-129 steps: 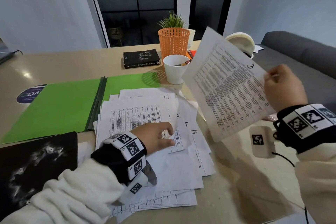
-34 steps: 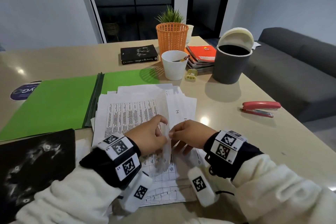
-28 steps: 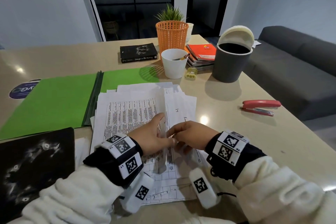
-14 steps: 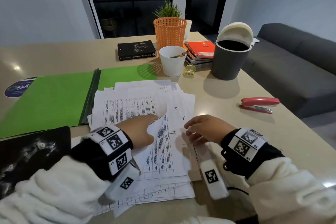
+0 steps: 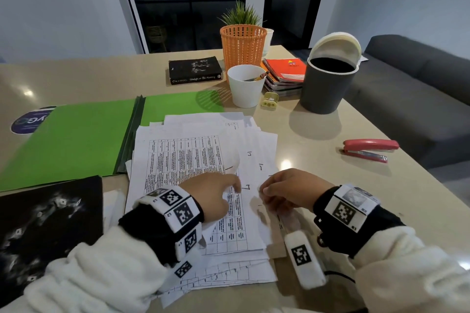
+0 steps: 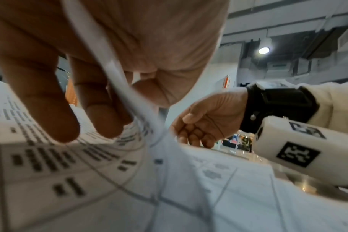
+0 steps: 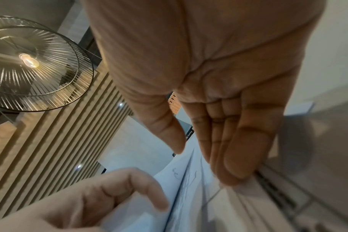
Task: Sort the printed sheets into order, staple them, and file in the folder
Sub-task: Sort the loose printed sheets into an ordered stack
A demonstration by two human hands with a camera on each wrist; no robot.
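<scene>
A loose pile of printed sheets (image 5: 183,160) with tables and handwritten numbers lies on the table in front of me. My left hand (image 5: 232,183) pinches the right edge of an upper sheet (image 5: 233,161) and curls it up off the pile; in the left wrist view that sheet (image 6: 113,73) runs between thumb and fingers of the left hand (image 6: 127,109). My right hand (image 5: 267,189) rests straight fingers (image 7: 234,172) on the right margins of the lower sheets. The open green folder (image 5: 76,142) lies left of the pile. A red stapler (image 5: 368,150) lies to the right, apart from both hands.
Behind the pile stand a white cup (image 5: 245,86) with pencils, a yellow sharpener (image 5: 270,100), an orange basket (image 5: 243,44), spiral notebooks (image 5: 284,72), a black book (image 5: 194,70) and a grey bin (image 5: 328,84). A black book (image 5: 45,226) lies at my left.
The sheet marked 3 that my right hand held up is back down. My hands parted: the left peeled an upper sheet's edge leftward, the right slid right onto the margins.
</scene>
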